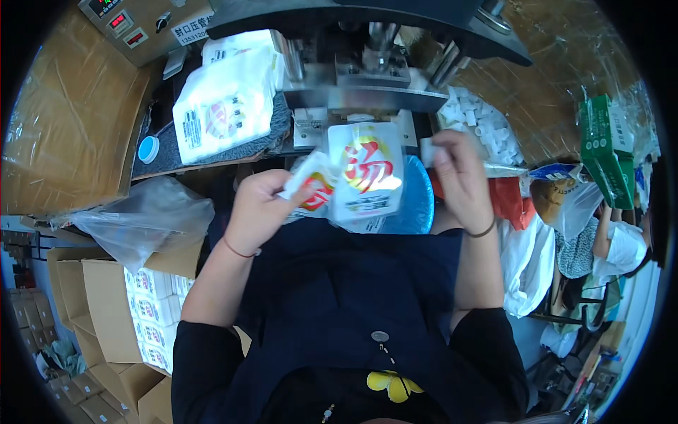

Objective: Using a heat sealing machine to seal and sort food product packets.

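I have the left hand [260, 208] below and left of the press [378, 67], its thumb and fingers pinching a tilted white pouch [319, 185] with red and yellow print. Just to the right of that, a second printed pouch [366, 169] shows its face to me in front of the press; I cannot tell what supports it. The two pouches overlap in my view, so I cannot say whether they touch.

On the other side I see the right hand [462, 180], raised near the second pouch, its thumb and fingers pinching a small white piece [428, 150], its shape partly hidden. A heap of white spouts [480, 121] lies just beyond that hand. Between the hands, partly behind the pouches, I make out a blue basin [421, 201]. At left, more pouches [222, 120] lie piled on the grey-covered worktop [280, 119], near a round blue-and-white cap [148, 149].
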Demonstrator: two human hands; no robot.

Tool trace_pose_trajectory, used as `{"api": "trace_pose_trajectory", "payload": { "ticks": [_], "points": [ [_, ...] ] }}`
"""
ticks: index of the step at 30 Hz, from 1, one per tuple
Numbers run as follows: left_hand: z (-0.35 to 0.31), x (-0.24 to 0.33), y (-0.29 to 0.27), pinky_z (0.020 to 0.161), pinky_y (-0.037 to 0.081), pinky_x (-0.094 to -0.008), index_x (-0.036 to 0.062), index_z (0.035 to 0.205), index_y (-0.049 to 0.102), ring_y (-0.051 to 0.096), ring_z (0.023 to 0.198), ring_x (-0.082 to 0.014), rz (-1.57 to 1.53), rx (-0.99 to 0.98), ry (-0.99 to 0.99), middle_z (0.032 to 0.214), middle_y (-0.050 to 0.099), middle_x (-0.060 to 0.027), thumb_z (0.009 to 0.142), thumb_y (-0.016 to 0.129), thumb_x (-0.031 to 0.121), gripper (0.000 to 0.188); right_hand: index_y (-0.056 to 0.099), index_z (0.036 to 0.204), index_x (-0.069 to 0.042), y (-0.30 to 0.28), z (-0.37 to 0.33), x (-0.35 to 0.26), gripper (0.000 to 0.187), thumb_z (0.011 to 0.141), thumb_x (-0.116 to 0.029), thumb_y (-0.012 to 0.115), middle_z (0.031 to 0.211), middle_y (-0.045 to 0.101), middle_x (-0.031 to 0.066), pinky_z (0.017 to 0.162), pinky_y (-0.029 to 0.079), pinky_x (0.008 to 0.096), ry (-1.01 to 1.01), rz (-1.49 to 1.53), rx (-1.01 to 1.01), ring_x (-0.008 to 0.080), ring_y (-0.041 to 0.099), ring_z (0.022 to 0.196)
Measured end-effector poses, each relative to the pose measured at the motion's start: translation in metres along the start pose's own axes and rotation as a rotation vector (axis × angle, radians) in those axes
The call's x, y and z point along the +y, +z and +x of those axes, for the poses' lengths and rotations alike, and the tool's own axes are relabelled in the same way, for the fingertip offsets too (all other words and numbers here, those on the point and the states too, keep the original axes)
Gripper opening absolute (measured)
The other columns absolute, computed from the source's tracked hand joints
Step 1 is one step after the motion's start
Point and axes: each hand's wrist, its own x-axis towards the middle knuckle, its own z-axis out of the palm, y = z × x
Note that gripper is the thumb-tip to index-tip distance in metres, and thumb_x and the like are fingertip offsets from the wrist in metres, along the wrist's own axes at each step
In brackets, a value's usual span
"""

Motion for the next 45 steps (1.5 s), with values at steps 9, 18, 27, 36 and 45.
{"api": "trace_pose_trajectory", "payload": {
  "ticks": [9, 18, 27, 36, 45],
  "points": [
    [-0.015, 0.014, 0.066, 0.084, 0.054, -0.0291, -0.0034, 0.113, 0.069, 0.067, 0.092, -0.0119, -0.637, -0.418, -0.315, 0.103, 0.073, -0.0085, 0.098, 0.067, 0.026, 0.033, 0.066, 0.103, 0.0, 0.004, 0.037, -0.034, 0.021, 0.098, -0.017, 0.057, 0.091, 0.068, 0.0084, 0.078, 0.048, 0.0322, -0.305, -0.175, -0.353, 0.019, 0.062, 0.087],
    [0.004, -0.004, 0.068, 0.091, 0.055, -0.0353, -0.0051, 0.124, 0.06, 0.069, 0.102, -0.0187, -0.772, -0.445, -0.369, 0.115, 0.07, -0.0134, 0.089, 0.065, 0.003, 0.036, 0.064, 0.12, -0.005, -0.042, 0.037, 0.045, 0.029, 0.092, -0.015, 0.062, 0.11, 0.065, 0.0178, 0.083, 0.052, 0.0408, 0.041, -0.701, -0.1, 0.0353, 0.065, 0.095],
    [0.052, -0.006, 0.044, 0.086, 0.057, -0.0354, -0.0061, 0.125, 0.052, 0.068, 0.102, -0.0223, -0.651, -0.134, -0.272, 0.117, 0.065, -0.0167, 0.09, 0.069, 0.006, 0.041, 0.064, 0.107, -0.003, -0.045, 0.033, 0.098, 0.024, 0.084, -0.006, 0.065, 0.108, 0.063, 0.0171, 0.085, 0.05, 0.0413, 0.062, -0.638, -0.193, 0.0376, 0.062, 0.098],
    [0.014, -0.048, -0.064, 0.097, 0.048, -0.0408, 0.0038, 0.126, 0.062, 0.059, 0.117, -0.038, 1.142, 0.208, 0.529, 0.127, 0.06, -0.0218, 0.096, 0.058, 0.011, 0.031, 0.064, 0.116, -0.001, -0.043, 0.006, 0.038, 0.027, 0.09, 0.0, 0.058, 0.111, 0.066, 0.0157, 0.089, 0.05, 0.0346, 0.099, -0.389, 0.099, 0.0317, 0.064, 0.101],
    [-0.001, 0.002, 0.018, 0.063, 0.048, -0.0203, -0.0012, 0.101, 0.074, 0.061, 0.073, -0.0032, 0.053, -0.033, 0.068, 0.082, 0.071, -0.0035, 0.09, 0.076, 0.017, 0.022, 0.064, 0.105, -0.001, 0.025, 0.015, -0.035, 0.016, 0.094, -0.012, 0.064, 0.093, 0.065, 0.0067, 0.075, 0.048, 0.027, -0.001, 0.159, -0.121, 0.0142, 0.062, 0.086]
  ]
}}
